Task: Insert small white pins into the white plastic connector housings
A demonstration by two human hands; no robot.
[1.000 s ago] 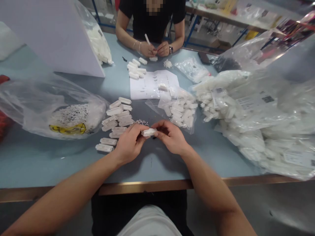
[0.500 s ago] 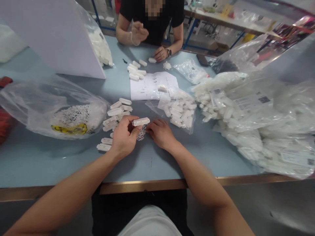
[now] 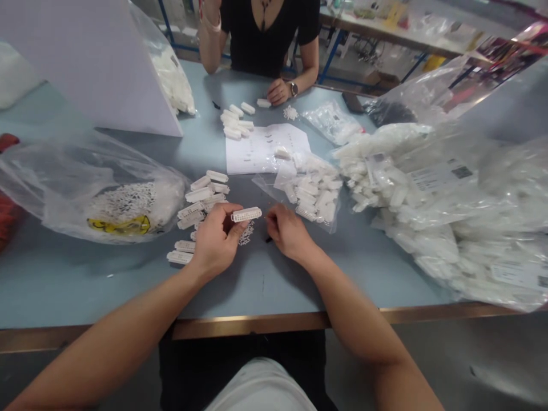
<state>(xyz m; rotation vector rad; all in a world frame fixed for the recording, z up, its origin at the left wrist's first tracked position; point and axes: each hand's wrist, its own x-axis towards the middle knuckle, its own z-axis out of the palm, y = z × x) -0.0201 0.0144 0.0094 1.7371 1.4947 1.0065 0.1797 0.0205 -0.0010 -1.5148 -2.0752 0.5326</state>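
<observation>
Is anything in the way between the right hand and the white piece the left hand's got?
No, nothing visible: just a gap between the right hand and the white piece in the left hand. The tiny white bits lie on the table.

An assembly workshop, it seems: a long blue-grey worktop [image 3: 128,291] bears labelled bags of white parts [image 3: 449,211] at three o'clock and a bag of tiny pieces [image 3: 103,197] at nine; a co-worker [image 3: 265,45] is across at twelve, another cluttered worktop [image 3: 385,35] at one.

Right of the right hand [image 3: 287,233], passage is left open over bare counter [image 3: 353,254] until blocked by heaped bags [image 3: 475,225].
</observation>
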